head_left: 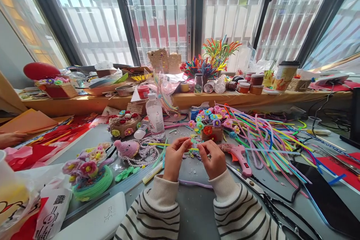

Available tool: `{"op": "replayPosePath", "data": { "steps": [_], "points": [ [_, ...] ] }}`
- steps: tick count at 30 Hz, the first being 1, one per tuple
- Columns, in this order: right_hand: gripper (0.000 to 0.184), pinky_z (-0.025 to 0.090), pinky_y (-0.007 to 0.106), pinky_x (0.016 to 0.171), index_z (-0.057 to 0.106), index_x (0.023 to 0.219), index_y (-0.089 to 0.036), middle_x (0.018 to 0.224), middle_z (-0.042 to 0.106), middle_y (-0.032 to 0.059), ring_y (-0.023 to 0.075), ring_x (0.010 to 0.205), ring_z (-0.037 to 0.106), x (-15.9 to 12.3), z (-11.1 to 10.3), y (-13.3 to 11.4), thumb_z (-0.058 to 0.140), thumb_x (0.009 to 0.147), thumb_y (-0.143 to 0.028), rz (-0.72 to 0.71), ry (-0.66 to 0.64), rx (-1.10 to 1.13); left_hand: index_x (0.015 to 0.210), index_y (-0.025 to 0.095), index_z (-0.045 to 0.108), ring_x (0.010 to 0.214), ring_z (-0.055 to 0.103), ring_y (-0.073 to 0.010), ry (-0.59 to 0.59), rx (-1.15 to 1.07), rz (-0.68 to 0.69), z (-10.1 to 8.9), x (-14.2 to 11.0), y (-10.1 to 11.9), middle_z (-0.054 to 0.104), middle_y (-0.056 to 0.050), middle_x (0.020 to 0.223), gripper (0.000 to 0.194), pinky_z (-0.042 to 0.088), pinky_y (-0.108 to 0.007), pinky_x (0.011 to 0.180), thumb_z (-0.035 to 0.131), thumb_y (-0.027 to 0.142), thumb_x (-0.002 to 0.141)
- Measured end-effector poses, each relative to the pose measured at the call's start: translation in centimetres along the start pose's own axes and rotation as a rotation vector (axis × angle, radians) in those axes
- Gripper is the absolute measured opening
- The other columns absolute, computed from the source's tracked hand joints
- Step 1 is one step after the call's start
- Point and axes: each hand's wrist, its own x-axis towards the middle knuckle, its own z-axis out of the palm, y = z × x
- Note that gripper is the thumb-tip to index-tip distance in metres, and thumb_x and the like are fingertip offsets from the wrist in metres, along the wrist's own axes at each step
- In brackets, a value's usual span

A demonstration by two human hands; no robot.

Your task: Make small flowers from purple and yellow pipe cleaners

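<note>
My left hand (174,157) and my right hand (214,159) meet over the grey table, fingers pinched together on a small piece made of coloured pipe cleaners (193,147). Both wrists wear striped sleeves. Just beyond my fingers stands a little woven basket of pipe-cleaner flowers (210,125). A pink glue gun (238,156) lies right of my right hand, and a purple pipe cleaner (195,184) lies under my wrists.
A heap of loose pipe cleaners (270,138) spreads to the right; scissors (270,198) and a dark tablet (326,202) sit near the front right. A water bottle (155,116), pearl beads (142,152), a green flower basket (90,180) and another person's hand (9,138) are to the left.
</note>
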Motion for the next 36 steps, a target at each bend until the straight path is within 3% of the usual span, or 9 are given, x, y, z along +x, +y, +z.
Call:
{"op": "replayPosePath", "data": {
  "steps": [5, 9, 19, 36],
  "points": [
    [0.021, 0.037, 0.021, 0.052, 0.051, 0.068, -0.015, 0.063, 0.05, 0.0027, 0.0117, 0.058, 0.046, 0.3, -0.2, 0.0, 0.038, 0.078, -0.027, 0.087, -0.004, 0.113, 0.068, 0.013, 0.057, 0.055, 0.055, -0.0095, -0.051, -0.023, -0.119, 0.1, -0.1, 0.3, 0.06, -0.001, 0.059, 0.02, 0.041, -0.02, 0.054, 0.06, 0.03, 0.058],
    [0.022, 0.036, 0.02, 0.051, 0.05, 0.067, -0.015, 0.062, 0.049, 0.0014, 0.011, 0.057, 0.046, 0.4, -0.2, 0.0, 0.038, 0.078, -0.029, 0.117, -0.078, 0.178, 0.063, 0.012, 0.057, 0.051, 0.051, -0.0072, -0.118, -0.016, -0.174, 0.3, -0.1, 0.5, 0.058, 0.0, 0.055, 0.02, 0.039, -0.018, 0.052, 0.061, 0.03, 0.056],
    [0.025, 0.033, 0.022, 0.053, 0.046, 0.062, -0.016, 0.058, 0.044, -0.0002, 0.0111, 0.055, 0.043, 0.0, 0.3, -0.3, 0.033, 0.08, -0.027, 0.075, -0.141, 0.184, 0.057, 0.012, 0.049, 0.044, 0.036, -0.0046, -0.186, 0.106, -0.004, 0.7, -0.2, -0.3, 0.042, 0.006, 0.046, 0.022, 0.029, -0.017, 0.044, 0.053, 0.032, 0.064],
    [0.028, 0.032, 0.023, 0.053, 0.038, 0.059, -0.018, 0.056, 0.04, -0.0008, 0.0119, 0.056, 0.041, -0.2, 0.8, -0.3, 0.025, 0.083, -0.024, 0.078, -0.13, 0.186, 0.062, 0.016, 0.039, 0.048, 0.038, -0.0072, -0.2, 0.356, 0.213, 1.0, -0.4, -0.7, 0.04, 0.004, 0.053, 0.022, 0.032, -0.02, 0.047, 0.04, 0.035, 0.073]
  ]
}}
